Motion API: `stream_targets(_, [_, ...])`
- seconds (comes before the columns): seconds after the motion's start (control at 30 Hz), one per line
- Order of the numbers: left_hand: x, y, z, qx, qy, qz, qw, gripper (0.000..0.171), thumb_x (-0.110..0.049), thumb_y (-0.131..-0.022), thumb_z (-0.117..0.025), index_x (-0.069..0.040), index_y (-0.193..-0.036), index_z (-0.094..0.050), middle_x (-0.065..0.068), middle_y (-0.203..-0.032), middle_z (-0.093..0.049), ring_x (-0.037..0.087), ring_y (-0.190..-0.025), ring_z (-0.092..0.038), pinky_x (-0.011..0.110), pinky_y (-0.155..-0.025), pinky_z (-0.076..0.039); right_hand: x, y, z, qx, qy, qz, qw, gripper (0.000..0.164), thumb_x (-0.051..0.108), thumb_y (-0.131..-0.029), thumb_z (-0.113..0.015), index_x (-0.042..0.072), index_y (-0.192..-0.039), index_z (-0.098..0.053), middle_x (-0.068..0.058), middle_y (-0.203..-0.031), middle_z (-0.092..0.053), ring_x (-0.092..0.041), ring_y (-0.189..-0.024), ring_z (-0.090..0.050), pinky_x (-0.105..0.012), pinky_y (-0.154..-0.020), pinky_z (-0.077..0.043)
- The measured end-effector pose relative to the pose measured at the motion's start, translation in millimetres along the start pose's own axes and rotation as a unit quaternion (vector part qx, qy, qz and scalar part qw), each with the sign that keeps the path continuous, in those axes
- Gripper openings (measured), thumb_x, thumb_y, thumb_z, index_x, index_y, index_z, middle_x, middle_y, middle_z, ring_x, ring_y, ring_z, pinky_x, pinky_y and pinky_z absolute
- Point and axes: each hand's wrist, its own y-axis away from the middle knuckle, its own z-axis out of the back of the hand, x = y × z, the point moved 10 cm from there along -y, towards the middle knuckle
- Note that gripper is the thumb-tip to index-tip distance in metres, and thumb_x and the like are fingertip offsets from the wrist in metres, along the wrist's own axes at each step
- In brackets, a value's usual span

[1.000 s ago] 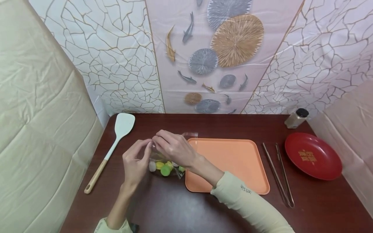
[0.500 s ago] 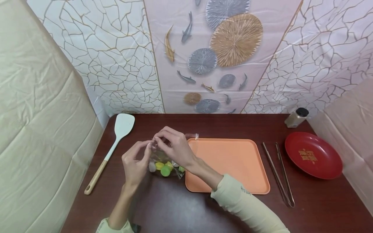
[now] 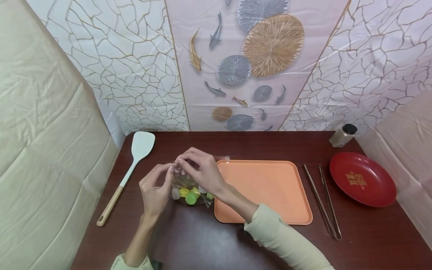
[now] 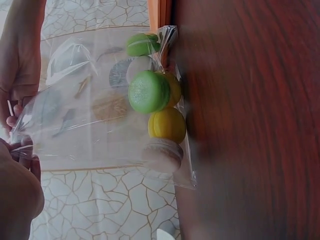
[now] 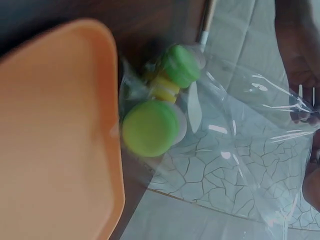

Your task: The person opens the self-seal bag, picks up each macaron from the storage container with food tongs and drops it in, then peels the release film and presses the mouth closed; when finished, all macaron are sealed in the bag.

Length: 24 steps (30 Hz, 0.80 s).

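Observation:
A clear plastic bag (image 4: 70, 120) hangs from both hands over the table, its bottom right at the tabletop. Several macarons lie along its base: a green one (image 4: 149, 92), a yellow one (image 4: 167, 125) and a pale one (image 4: 162, 155) show in the left wrist view. My left hand (image 3: 156, 191) pinches the bag's upper edge between thumb and fingers. Beside it, fingertips nearly meeting, my right hand (image 3: 202, 170) pinches the same edge. The gathered plastic between the fingertips is partly hidden by the fingers.
An orange tray (image 3: 266, 191) lies just right of the bag, under the right forearm. Farther right are metal tongs (image 3: 325, 206), a red plate (image 3: 374, 183) and a black-lidded shaker jar (image 3: 343, 135). A pale spatula (image 3: 135, 161) with a wooden handle lies at left.
The right hand has risen slightly and its thumb and fingers show a wider gap above the grip. The left hand keeps its pinch; the bag and macarons stay nearly in place.

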Motion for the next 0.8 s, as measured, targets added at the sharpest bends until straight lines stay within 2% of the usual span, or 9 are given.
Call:
stream_targets(0.13, [-0.2, -2.0, -1.2, 0.002, 0.003, 0.003, 1.0, 0.021, 0.019, -0.093, -0.07, 0.005, -0.104, -0.081, 0.019, -0.092, -0.08, 0.003, -0.093, -0.074, 0.016, -0.091, -0.057, 3.7, -0.8, 1.6, -0.006, -0.001, 0.025, 1.0, 0.003, 0.003, -0.101, -0.078, 0.004, -0.102, -0.081, -0.005, -0.098, -0.077, -0.009, -0.082, -0.069, -0.02, -0.078, -0.06])
stream_targets(0.27, [-2.0, -2.7, -3.2, 0.004, 0.006, -0.001, 1.0, 0.022, 0.02, -0.092, -0.071, 0.005, -0.104, -0.081, 0.02, -0.093, -0.08, 0.004, -0.093, -0.075, 0.017, -0.092, -0.058, 4.3, -1.8, 4.4, -0.018, -0.004, 0.027, 0.999, 0.004, 0.002, -0.101, -0.078, 0.004, -0.099, -0.081, -0.005, -0.095, -0.077, -0.007, -0.077, -0.067, -0.02, -0.074, -0.06])
stream_targets(0.43, [-6.1, -1.1, -3.8, -0.005, 0.008, -0.013, 0.9999, 0.023, 0.023, -0.089, -0.071, 0.007, -0.103, -0.081, 0.022, -0.093, -0.08, 0.007, -0.093, -0.075, 0.016, -0.09, -0.058, -1.0, -1.7, 7.4, -0.029, -0.052, -0.011, 0.998, 0.005, 0.002, -0.1, -0.079, 0.004, -0.096, -0.081, -0.006, -0.091, -0.077, -0.011, -0.072, -0.066, -0.025, -0.067, -0.059])
stream_targets(0.57, [-7.3, 1.3, -2.5, -0.015, -0.008, -0.015, 0.9997, 0.022, 0.021, -0.089, -0.072, 0.007, -0.103, -0.082, 0.021, -0.091, -0.081, 0.008, -0.088, -0.077, 0.014, -0.088, -0.058, -11.0, 0.8, 13.0, -0.047, -0.12, -0.056, 0.99, 0.004, -0.001, -0.1, -0.077, 0.0, -0.097, -0.079, -0.012, -0.088, -0.075, -0.013, -0.064, -0.063, -0.027, -0.058, -0.056])
stream_targets(0.67, [-6.2, 3.3, 1.4, -0.031, -0.014, -0.007, 0.9994, 0.021, 0.021, -0.089, -0.072, 0.008, -0.103, -0.082, 0.021, -0.086, -0.08, 0.006, -0.083, -0.077, 0.014, -0.087, -0.058, -16.4, 0.5, 26.3, -0.073, -0.158, -0.078, 0.982, 0.004, -0.004, -0.101, -0.074, -0.004, -0.098, -0.077, -0.018, -0.085, -0.071, -0.011, -0.06, -0.06, -0.025, -0.051, -0.052])
stream_targets(0.8, [-4.0, 5.0, 5.6, -0.05, -0.002, 0.004, 0.9987, 0.02, 0.022, -0.09, -0.071, 0.01, -0.102, -0.08, 0.023, -0.082, -0.079, 0.002, -0.082, -0.077, 0.014, -0.082, -0.059, -18.4, 0.3, 52.5, -0.097, -0.178, -0.089, 0.975, 0.005, -0.006, -0.102, -0.071, -0.009, -0.099, -0.074, -0.022, -0.077, -0.066, -0.013, -0.057, -0.059, -0.024, -0.049, -0.05])
